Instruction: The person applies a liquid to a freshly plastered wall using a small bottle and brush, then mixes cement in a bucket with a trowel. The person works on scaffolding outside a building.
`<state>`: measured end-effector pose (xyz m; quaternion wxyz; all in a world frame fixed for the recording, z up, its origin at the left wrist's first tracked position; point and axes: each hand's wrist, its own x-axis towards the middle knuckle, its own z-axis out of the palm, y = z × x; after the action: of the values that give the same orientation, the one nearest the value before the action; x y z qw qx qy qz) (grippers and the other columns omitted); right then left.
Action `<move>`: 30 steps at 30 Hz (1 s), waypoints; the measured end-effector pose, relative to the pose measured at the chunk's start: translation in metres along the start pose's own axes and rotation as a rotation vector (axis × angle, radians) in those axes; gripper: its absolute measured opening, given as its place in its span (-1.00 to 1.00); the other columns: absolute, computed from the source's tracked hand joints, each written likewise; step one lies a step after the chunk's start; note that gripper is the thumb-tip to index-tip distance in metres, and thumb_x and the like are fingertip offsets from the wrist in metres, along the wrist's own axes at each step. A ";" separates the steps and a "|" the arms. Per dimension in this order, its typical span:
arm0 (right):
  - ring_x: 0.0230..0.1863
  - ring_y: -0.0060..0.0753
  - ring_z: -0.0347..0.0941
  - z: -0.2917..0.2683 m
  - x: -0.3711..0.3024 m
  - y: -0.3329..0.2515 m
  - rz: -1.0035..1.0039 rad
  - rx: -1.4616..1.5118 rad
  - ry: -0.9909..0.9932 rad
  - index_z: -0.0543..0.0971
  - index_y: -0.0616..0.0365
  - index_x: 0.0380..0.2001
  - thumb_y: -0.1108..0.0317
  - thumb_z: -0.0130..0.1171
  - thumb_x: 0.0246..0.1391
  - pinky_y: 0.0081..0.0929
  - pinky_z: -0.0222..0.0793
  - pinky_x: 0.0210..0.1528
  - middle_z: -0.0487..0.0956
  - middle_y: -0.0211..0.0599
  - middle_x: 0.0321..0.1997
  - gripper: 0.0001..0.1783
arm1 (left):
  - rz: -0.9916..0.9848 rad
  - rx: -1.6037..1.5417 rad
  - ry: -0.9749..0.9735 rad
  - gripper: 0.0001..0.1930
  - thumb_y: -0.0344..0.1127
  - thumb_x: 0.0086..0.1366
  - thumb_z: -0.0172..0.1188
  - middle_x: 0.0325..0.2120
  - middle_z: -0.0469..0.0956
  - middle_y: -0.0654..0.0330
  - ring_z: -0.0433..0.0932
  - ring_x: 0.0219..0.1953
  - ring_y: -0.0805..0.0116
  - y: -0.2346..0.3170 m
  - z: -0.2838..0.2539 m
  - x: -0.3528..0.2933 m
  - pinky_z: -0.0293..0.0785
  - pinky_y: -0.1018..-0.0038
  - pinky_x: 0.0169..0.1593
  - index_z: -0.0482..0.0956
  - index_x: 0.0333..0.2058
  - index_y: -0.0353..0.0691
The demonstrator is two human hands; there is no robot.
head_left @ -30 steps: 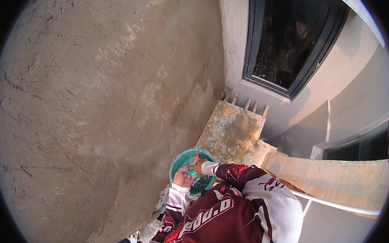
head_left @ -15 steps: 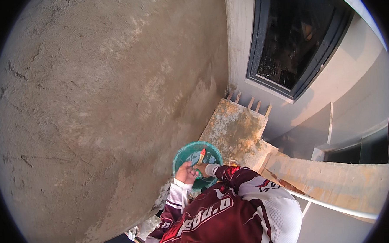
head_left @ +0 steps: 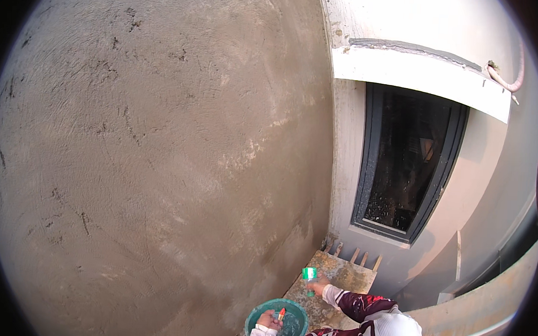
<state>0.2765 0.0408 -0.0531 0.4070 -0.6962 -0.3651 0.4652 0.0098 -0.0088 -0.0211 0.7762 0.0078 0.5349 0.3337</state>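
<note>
My left hand (head_left: 267,320) is over the teal bucket (head_left: 249,329), fingers curled around the lower part of a small paintbrush (head_left: 282,314) with a red end. Its grip is partly hidden. Water shows inside the bucket, which stands beside the plastered wall. My right hand (head_left: 318,285) is stretched forward past the bucket, closed on a bright green object (head_left: 309,273) with a narrower part below. Its exact kind is too small and glary to make out. It is held above the stained board.
A rough grey-brown plastered wall (head_left: 161,163) fills the left. Ahead, a dark-framed window (head_left: 410,162) sits under a white ledge (head_left: 417,69). The stained platform board (head_left: 342,273) ends at several short wooden slats (head_left: 355,256). A curved ledge (head_left: 484,315) runs at right.
My view has tilted up toward the wall and window. My right hand has left the bucket and reached forward with the green object, while my left hand stays over the bucket.
</note>
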 end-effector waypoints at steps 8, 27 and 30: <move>-0.49 -0.54 0.43 -0.178 -0.010 -0.607 -0.945 0.352 0.307 0.55 0.16 -0.19 0.13 0.22 -0.20 -0.54 0.35 -0.51 0.53 -0.38 -0.40 -0.53 | 0.013 -0.043 -0.061 -0.77 -0.21 0.17 0.07 -0.62 0.23 0.14 0.24 -0.60 0.26 -0.018 -0.031 0.065 0.32 0.24 -0.48 0.25 -0.33 -0.18; 0.03 -0.04 0.41 0.133 -0.051 -0.010 -0.570 -1.401 -0.986 0.26 0.02 0.13 0.13 0.18 -0.18 -0.03 0.28 0.04 0.48 -0.12 0.01 -0.27 | 0.062 -0.078 -0.193 -0.83 -0.30 0.19 0.08 -0.60 0.26 0.17 0.24 -0.62 0.34 0.024 -0.002 -0.051 0.33 0.31 -0.50 0.28 -0.31 -0.13; 0.10 -0.09 0.36 0.148 -0.065 0.017 -0.550 -1.447 -0.918 0.24 -0.01 0.14 0.17 0.01 -0.02 0.14 0.19 0.07 0.43 -0.21 0.09 -0.40 | 0.070 -0.062 -0.171 -0.84 -0.31 0.19 0.09 -0.61 0.25 0.19 0.23 -0.63 0.35 0.026 0.002 -0.066 0.33 0.32 -0.50 0.28 -0.33 -0.12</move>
<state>0.1193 0.0103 -0.0807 -0.2200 -0.4160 -0.8491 0.2399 -0.0154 -0.0232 0.0436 0.8068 0.0309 0.4557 0.3749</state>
